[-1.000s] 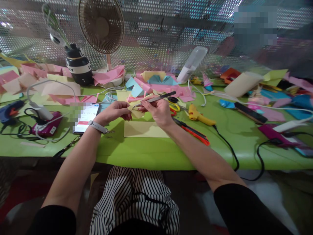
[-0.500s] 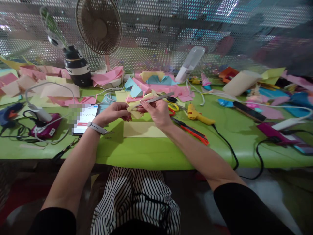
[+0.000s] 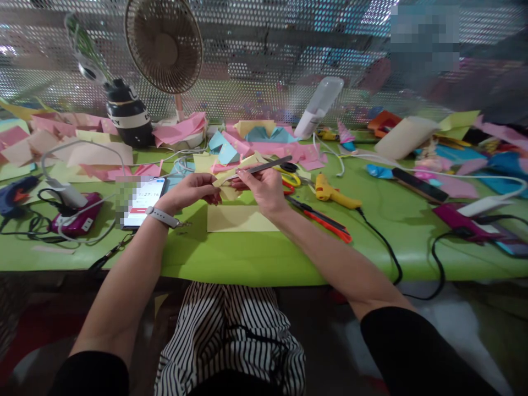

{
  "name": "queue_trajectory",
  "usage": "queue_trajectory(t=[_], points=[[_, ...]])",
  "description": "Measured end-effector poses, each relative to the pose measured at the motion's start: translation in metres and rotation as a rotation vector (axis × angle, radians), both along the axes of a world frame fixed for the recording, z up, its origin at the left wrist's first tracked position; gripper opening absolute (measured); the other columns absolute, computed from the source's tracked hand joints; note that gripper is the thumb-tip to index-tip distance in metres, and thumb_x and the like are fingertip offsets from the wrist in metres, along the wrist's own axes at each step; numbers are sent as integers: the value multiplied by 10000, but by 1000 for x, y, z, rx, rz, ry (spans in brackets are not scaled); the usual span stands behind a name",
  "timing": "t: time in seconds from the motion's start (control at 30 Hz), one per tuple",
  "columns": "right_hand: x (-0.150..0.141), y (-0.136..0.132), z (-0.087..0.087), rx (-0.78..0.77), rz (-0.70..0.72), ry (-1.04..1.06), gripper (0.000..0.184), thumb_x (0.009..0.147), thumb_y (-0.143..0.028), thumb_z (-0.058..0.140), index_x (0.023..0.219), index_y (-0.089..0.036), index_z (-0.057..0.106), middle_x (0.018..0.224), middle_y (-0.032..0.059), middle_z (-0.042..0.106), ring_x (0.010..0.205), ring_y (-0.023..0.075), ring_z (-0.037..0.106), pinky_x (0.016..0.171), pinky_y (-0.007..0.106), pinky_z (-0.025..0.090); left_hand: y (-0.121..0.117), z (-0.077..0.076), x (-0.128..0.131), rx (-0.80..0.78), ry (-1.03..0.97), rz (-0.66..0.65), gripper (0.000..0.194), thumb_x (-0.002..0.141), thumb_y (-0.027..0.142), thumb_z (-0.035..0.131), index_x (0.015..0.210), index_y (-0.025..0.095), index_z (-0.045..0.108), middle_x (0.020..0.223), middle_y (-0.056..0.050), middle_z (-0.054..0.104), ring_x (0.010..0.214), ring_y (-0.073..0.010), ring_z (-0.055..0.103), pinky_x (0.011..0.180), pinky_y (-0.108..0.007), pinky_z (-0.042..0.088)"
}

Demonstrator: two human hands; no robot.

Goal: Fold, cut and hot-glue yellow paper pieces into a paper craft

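My left hand (image 3: 197,191) is closed, its fingertips pinching a small folded piece of pale yellow paper (image 3: 225,177). Between the thumb and fingers of my right hand (image 3: 267,190) lies a pair of long grey metal tweezers (image 3: 270,165). Their narrow tip points left, at the yellow paper; whether it grips the paper is too small to tell. Below both hands a flat yellow paper strip (image 3: 241,220) rests on the green tabletop (image 3: 231,258). Part of the strip's right end is hidden by my right wrist.
To the right lie yellow-handled scissors (image 3: 292,179), a red-and-black utility knife (image 3: 324,220) and a yellow glue gun (image 3: 336,192) with its cord. A phone (image 3: 144,201) and a power strip (image 3: 78,214) lie left. Behind are scattered coloured papers (image 3: 231,146), a fan (image 3: 164,47) and a black bottle (image 3: 130,118).
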State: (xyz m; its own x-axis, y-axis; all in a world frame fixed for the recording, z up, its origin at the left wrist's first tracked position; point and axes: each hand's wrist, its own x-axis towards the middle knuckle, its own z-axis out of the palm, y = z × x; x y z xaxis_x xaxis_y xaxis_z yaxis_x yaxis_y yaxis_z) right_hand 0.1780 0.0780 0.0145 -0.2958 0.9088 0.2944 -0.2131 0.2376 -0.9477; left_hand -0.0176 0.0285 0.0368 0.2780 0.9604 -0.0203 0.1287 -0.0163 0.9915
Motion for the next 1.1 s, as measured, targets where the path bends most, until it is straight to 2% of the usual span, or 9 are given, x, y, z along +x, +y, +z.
queue_trajectory(t=[0.33, 0.73, 1.1], points=[[5, -2, 8, 135, 58, -80, 406, 771, -548, 751, 891, -177, 639, 771, 44, 747, 698, 180, 757, 720, 327, 657, -1, 2, -1, -13, 66, -44, 120, 830, 218, 710, 818, 120, 643, 713, -69, 731, 667, -134, 701, 679, -242, 565], [9, -2, 12, 140, 103, -90, 407, 723, -543, 795, 842, -188, 635, 686, 6, 701, 659, 181, 739, 700, 343, 661, -2, 5, -1, -61, 103, -86, 126, 825, 220, 713, 782, 126, 640, 703, -60, 727, 659, -132, 693, 661, -237, 562], [10, -2, 12, 148, 118, -88, 408, 723, -545, 792, 834, -187, 632, 695, 8, 703, 672, 178, 734, 713, 349, 658, -3, 6, 0, -57, 126, -84, 130, 826, 229, 705, 773, 129, 643, 712, -62, 724, 673, -131, 684, 674, -243, 560]])
